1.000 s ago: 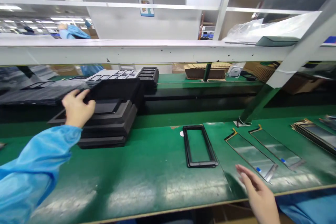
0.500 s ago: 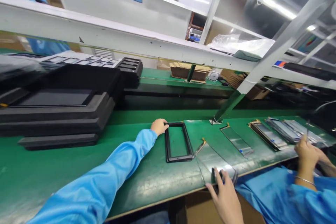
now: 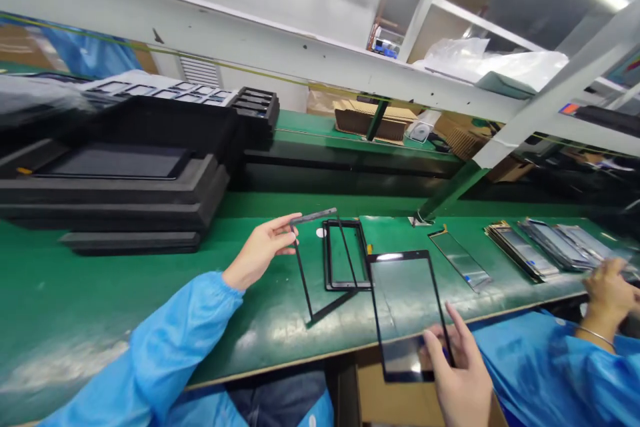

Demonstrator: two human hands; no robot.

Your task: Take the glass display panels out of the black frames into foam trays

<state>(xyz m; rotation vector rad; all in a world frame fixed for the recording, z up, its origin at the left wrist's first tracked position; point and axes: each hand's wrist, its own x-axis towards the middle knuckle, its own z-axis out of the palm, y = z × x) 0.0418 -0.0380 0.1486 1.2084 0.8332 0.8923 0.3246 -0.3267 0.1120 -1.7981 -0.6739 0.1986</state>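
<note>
The left hand (image 3: 263, 248) is closed in a pinch on the top corner of a thin black frame (image 3: 302, 271). It holds the frame tilted, its upper end raised and its lower end down by the bench (image 3: 150, 293). The right hand (image 3: 463, 377) grips the lower right corner of a dark glass panel (image 3: 405, 310), with the thumb on the face and the fingers along the edge. The panel is held just above the near edge of the bench, between the two hands and closer to the right one.

A second frame (image 3: 326, 253) lies flat on the bench just right of the left hand, partly behind the raised frame. Beyond the right hand lies a narrow glass strip (image 3: 460, 260). Farther to its right is a stack of panels (image 3: 520, 250). A co-worker's hand (image 3: 607, 287), in a blue sleeve, rests at the bench edge well right of the right hand. Black trays (image 3: 125, 193) are piled beyond the left hand, on its left side.
</note>
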